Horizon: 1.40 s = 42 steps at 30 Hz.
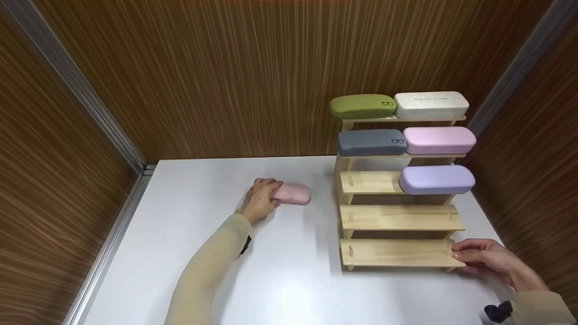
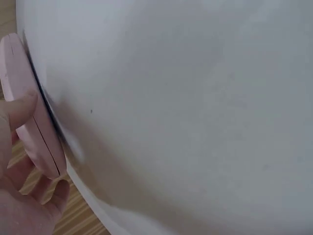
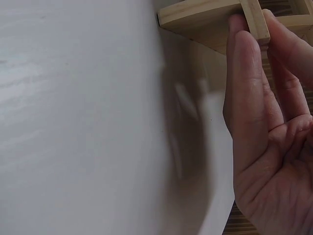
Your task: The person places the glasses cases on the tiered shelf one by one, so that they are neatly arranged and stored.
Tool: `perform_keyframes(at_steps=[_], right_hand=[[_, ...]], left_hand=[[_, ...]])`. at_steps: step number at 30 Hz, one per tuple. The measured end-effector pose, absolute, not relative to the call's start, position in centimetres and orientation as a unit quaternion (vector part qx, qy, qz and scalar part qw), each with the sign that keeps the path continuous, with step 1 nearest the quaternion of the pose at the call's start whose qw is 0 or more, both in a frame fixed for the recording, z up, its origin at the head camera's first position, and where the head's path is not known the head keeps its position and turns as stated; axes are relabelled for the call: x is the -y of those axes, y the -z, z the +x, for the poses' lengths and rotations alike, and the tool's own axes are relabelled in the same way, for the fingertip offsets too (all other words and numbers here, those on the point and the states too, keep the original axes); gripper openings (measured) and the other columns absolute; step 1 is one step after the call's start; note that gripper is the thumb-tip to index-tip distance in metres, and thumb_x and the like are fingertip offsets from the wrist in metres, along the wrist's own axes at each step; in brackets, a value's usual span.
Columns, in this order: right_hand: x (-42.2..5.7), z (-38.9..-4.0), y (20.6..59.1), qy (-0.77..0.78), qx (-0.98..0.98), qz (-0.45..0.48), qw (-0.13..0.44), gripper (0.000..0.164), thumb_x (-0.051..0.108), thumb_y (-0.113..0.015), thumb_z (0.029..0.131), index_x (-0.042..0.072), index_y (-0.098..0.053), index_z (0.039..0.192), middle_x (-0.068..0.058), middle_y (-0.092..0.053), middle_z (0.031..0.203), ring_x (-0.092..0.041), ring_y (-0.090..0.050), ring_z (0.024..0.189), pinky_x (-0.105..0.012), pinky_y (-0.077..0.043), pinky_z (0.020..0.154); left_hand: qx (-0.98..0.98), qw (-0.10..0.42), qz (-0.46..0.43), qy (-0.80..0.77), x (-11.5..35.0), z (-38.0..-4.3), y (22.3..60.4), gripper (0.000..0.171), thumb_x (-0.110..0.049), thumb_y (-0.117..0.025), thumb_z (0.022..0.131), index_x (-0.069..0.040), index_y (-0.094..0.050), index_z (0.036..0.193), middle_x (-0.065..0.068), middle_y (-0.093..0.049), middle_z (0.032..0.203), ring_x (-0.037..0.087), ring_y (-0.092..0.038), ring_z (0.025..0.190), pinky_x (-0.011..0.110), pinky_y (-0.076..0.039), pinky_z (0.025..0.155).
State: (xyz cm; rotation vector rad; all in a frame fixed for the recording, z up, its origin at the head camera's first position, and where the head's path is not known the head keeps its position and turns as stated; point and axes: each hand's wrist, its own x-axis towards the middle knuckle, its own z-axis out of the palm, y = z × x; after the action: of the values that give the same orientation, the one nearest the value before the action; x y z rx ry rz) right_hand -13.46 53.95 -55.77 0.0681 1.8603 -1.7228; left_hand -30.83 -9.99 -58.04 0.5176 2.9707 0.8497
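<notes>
My left hand [image 1: 262,198] grips the left end of a pale pink glasses case [image 1: 295,194] on the white table. In the left wrist view the thumb lies across the side of the pink case [image 2: 27,90], and the fingers curl at its far side; the lid seam looks closed. At the right, my right hand [image 1: 494,259] pinches the right end of the lowest step of a wooden stepped rack [image 1: 397,253]. The right wrist view has that step's wooden edge [image 3: 200,13] between thumb and fingers.
Upper steps bear a green case [image 1: 363,106], a white case [image 1: 431,106], a grey-blue case [image 1: 371,143], a pink case [image 1: 440,141] and a lilac case [image 1: 436,179]. Wood-grain panels [image 1: 239,81] stand behind and at both sides of the white table [image 1: 280,280].
</notes>
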Motion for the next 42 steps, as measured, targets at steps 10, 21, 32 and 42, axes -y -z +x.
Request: perform_keyframes(at_steps=[10,21,32,42], right_hand=[[-54.1,-13.5,56.0,0.662,-0.682,0.026,0.308,0.04,-0.001,-0.06,0.111,0.028,-0.088,0.11,0.016,-0.083,0.104,-0.002,-0.08,0.093,-0.023,-0.068,0.083],[-53.9,-13.4,56.1,0.654,-0.693,0.036,0.3,0.039,-0.001,-0.062,0.11,0.029,-0.088,0.108,0.013,-0.084,0.102,-0.004,-0.082,0.091,-0.023,-0.068,0.081],[-53.9,-13.3,56.0,0.653,-0.697,0.027,0.295,0.039,-0.001,-0.062,0.11,0.028,-0.088,0.109,0.015,-0.083,0.102,-0.003,-0.08,0.092,-0.023,-0.068,0.083],[-53.9,-13.5,55.7,0.662,-0.686,0.026,0.302,0.04,-0.002,-0.06,0.111,0.027,-0.088,0.11,0.012,-0.083,0.102,-0.004,-0.082,0.093,-0.023,-0.068,0.082]], left_hand=[[-0.939,0.007,0.162,-0.303,10.2,-29.8,58.1,0.059,-0.015,-0.083,0.099,-0.009,-0.066,0.155,0.014,-0.068,0.152,0.037,-0.06,0.146,0.053,-0.044,0.132],[-0.942,0.004,0.173,-0.287,10.4,-28.9,57.9,0.054,-0.017,-0.078,0.102,-0.007,-0.067,0.154,0.013,-0.077,0.144,0.033,-0.067,0.131,0.051,-0.054,0.12],[-0.941,-0.006,0.17,-0.294,11.2,-28.0,56.9,0.053,-0.017,-0.078,0.102,-0.007,-0.069,0.153,0.013,-0.076,0.146,0.035,-0.067,0.135,0.053,-0.052,0.124],[-0.93,-0.033,0.201,-0.308,11.8,-27.4,55.2,0.054,-0.011,-0.077,0.097,-0.004,-0.071,0.15,0.013,-0.079,0.142,0.035,-0.07,0.128,0.053,-0.055,0.119]])
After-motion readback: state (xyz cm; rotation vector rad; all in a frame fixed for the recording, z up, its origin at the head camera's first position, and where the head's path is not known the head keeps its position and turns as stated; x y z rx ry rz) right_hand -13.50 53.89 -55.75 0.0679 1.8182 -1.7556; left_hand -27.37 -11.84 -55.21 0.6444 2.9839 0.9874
